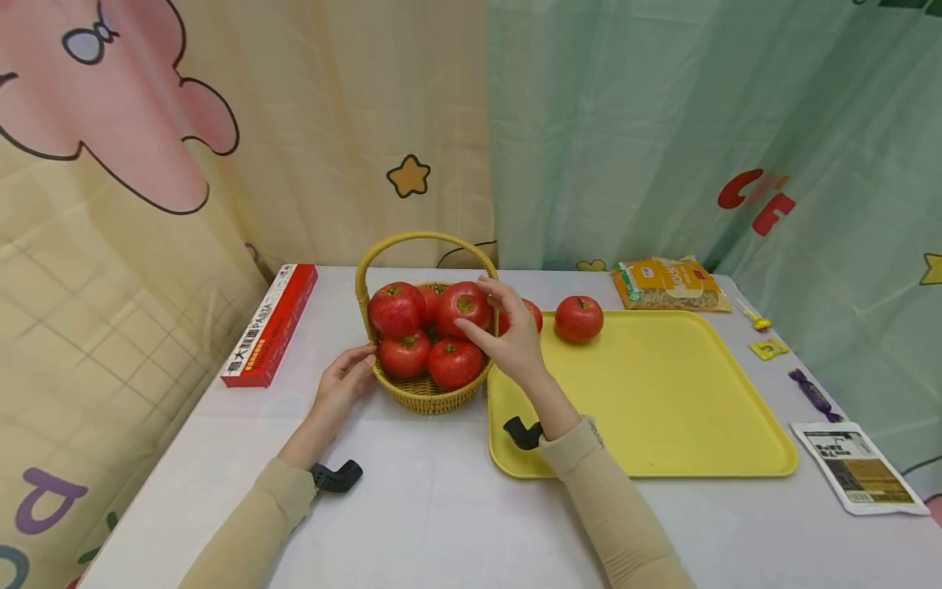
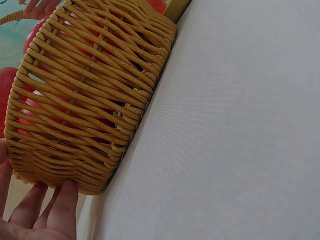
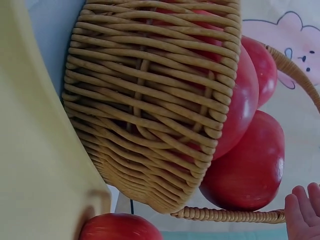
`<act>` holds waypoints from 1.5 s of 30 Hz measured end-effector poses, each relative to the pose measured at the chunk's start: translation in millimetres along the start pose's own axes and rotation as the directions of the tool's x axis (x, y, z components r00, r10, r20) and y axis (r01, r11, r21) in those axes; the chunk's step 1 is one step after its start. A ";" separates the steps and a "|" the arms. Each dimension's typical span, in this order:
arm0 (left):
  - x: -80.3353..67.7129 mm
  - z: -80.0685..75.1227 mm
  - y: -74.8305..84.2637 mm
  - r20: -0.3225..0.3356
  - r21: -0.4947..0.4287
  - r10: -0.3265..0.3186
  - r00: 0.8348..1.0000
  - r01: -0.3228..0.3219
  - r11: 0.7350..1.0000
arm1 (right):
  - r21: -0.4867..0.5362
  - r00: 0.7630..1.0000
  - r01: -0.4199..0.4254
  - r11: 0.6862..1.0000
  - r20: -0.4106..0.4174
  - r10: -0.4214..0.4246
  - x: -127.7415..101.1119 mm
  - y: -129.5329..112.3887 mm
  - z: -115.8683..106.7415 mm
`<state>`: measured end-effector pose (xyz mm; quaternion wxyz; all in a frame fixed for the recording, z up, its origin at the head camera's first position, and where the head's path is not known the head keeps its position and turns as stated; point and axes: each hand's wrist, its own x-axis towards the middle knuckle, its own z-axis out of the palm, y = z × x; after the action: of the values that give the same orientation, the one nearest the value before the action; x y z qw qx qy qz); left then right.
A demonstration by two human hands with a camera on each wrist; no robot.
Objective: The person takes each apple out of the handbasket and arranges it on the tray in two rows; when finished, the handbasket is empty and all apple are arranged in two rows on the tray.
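A yellow wicker basket [image 1: 430, 402] holds several red apples and stands on the table, its handle arching up. My left hand [image 1: 344, 380] holds the basket's left side; in the left wrist view its fingers [image 2: 65, 207] press the woven wall, with the thumb near the rim. My right hand [image 1: 515, 331] hovers over the basket's right edge, thumb and fingers spread beside the upper right apple [image 1: 464, 306]. In the right wrist view, its fingertips [image 3: 300, 202] look apart from the nearest apple [image 3: 250, 170].
A yellow tray [image 1: 662, 393] lies right of the basket, with an apple [image 1: 579, 319] and another partly hidden apple [image 1: 533, 314] at its far left. A red pasta box [image 1: 272, 327] lies at left. Behind the tray is an orange bag [image 1: 670, 284]; sweets and a white pouch [image 1: 857, 468] lie at right.
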<state>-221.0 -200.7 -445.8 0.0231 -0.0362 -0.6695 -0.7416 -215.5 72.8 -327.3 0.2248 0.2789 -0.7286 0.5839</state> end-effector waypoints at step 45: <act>-0.5 1.1 -1.3 -0.015 -0.006 0.037 0.999 -0.037 0.999 | -0.262 0.989 0.005 0.965 0.142 0.033 13.3 53.2 26.6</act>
<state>-220.6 -199.5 -447.0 0.0416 -0.0433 -0.6661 -0.7434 -261.0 53.6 -362.9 0.2019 0.2832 -0.8156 0.4625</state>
